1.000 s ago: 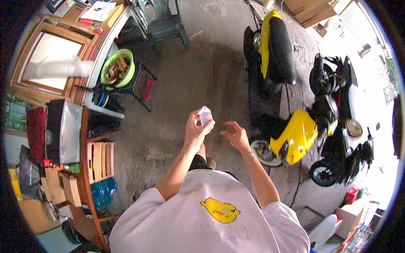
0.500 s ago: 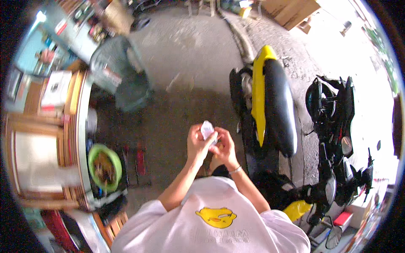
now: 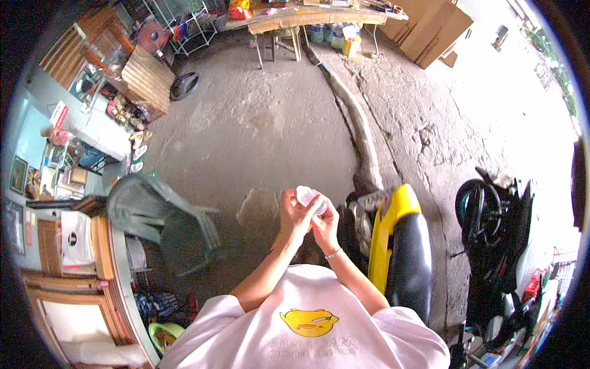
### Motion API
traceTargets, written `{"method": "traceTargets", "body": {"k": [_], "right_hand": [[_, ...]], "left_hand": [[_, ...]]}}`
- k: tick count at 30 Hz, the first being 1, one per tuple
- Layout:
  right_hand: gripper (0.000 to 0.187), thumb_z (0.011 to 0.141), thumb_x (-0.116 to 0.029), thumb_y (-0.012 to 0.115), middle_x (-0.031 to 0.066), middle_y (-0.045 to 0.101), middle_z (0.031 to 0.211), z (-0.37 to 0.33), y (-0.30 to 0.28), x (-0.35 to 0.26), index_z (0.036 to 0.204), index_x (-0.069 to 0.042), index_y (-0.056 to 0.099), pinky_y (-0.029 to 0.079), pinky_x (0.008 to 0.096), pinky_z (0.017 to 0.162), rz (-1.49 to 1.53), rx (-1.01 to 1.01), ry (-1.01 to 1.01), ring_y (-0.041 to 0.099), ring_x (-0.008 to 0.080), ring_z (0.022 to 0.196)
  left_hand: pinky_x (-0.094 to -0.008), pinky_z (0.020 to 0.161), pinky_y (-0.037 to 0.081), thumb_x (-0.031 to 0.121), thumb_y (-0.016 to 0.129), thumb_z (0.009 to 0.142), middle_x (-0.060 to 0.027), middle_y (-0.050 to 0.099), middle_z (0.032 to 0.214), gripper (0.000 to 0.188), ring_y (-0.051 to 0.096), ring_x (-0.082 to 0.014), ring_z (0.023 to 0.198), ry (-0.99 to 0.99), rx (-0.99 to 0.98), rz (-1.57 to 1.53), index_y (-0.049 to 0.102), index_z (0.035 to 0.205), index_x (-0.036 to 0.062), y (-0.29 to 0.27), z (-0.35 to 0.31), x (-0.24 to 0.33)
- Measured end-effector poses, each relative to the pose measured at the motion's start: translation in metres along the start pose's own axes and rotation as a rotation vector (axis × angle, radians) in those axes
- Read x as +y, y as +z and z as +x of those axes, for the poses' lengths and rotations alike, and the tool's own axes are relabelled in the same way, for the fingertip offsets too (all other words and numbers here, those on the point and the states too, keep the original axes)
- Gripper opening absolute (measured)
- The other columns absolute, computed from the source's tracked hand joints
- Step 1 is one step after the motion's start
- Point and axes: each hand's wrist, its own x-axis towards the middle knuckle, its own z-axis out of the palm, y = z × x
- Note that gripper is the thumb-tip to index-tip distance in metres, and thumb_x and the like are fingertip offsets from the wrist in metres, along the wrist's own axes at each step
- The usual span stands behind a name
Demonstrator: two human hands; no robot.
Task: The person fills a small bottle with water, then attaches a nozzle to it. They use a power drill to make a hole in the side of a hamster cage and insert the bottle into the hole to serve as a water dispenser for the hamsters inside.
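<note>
A small, translucent whitish item [image 3: 307, 197], perhaps thin plastic, sits between my two hands in front of my chest. My left hand [image 3: 295, 215] is closed round its near and left side, thumb lying across it. Close against it, my right hand [image 3: 327, 222] wraps the other side with bent fingers. The fingertips are partly hidden, and I cannot make out the item's exact kind. A bracelet circles my right wrist.
To my right stands a yellow and black motorcycle [image 3: 398, 237], with a darker motorcycle [image 3: 495, 230] beyond. A green plastic chair [image 3: 178, 224] and stacked wooden frames [image 3: 101, 307] are on my left. Ahead are a long table [image 3: 319, 19] and cardboard sheets [image 3: 433, 31].
My view has tilted up, bringing the far table into sight. The yellow motorcycle and chair now appear lower. Both hands still hold the whitish item, the fingers drawn closer together.
</note>
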Motion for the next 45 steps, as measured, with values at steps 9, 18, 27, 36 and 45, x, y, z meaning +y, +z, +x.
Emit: {"method": "traceTargets", "body": {"k": [9, 18, 27, 36, 45], "right_hand": [[0.070, 0.091, -0.005, 0.073, 0.0152, 0.064, 0.129, 0.360, -0.008, -0.011, 0.152, 0.000, 0.039, 0.056, 0.0358, 0.097, 0.239, -0.079, -0.246, 0.066, 0.0244, 0.113], [0.063, 0.093, -0.020, 0.078, 0.0107, 0.066, 0.128, 0.677, -0.102, -0.036, 0.144, 0.001, 0.049, 0.056, 0.0344, 0.098, 0.331, 0.227, -0.142, 0.067, 0.0191, 0.113], [0.056, 0.096, -0.014, 0.071, 0.0095, 0.067, 0.120, 1.004, -0.256, -0.084, 0.145, 0.001, 0.047, 0.063, 0.0327, 0.062, 0.280, 0.163, -0.115, 0.066, 0.0114, 0.072], [0.061, 0.099, -0.020, 0.070, -0.0027, 0.060, 0.082, 1.320, -0.374, -0.125, 0.149, 0.003, 0.044, 0.060, 0.0316, 0.060, 0.050, 0.218, -0.057, 0.050, 0.0044, 0.058], [0.058, 0.097, -0.017, 0.070, 0.0076, 0.066, 0.117, 1.610, -0.455, -0.060, 0.147, 0.002, 0.046, 0.061, 0.0322, 0.061, 0.042, 0.076, 0.122, 0.059, 0.0073, 0.071]], "left_hand": [[-0.0344, 0.077, 0.057, 0.036, 0.088, 0.084, -0.0181, 0.066, 0.099, 0.062, 0.069, -0.0223, 0.086, 0.036, -0.121, -0.008, 0.049, 0.111, -0.0044, 0.155, 0.330, 0.033], [-0.0340, 0.072, 0.055, 0.038, 0.086, 0.085, -0.0145, 0.063, 0.102, 0.062, 0.066, -0.0203, 0.085, 0.103, -0.345, 0.017, 0.048, 0.113, -0.0024, 0.336, 0.607, 0.069], [-0.0252, 0.068, 0.050, 0.053, 0.063, 0.100, -0.0044, 0.065, 0.103, 0.056, 0.062, -0.0098, 0.078, -0.124, -0.253, 0.118, 0.052, 0.122, 0.0018, 0.453, 0.899, 0.017], [-0.0256, 0.073, 0.049, 0.031, 0.068, 0.101, -0.0016, 0.066, 0.093, 0.029, 0.060, -0.0093, 0.081, -0.143, -0.163, 0.176, 0.060, 0.109, 0.0050, 0.565, 1.127, 0.028], [-0.0262, 0.070, 0.050, 0.020, 0.070, 0.098, -0.0055, 0.069, 0.093, 0.020, 0.065, -0.0133, 0.081, 0.270, -0.266, 0.491, 0.067, 0.109, 0.0038, 0.746, 1.379, 0.082]]}}
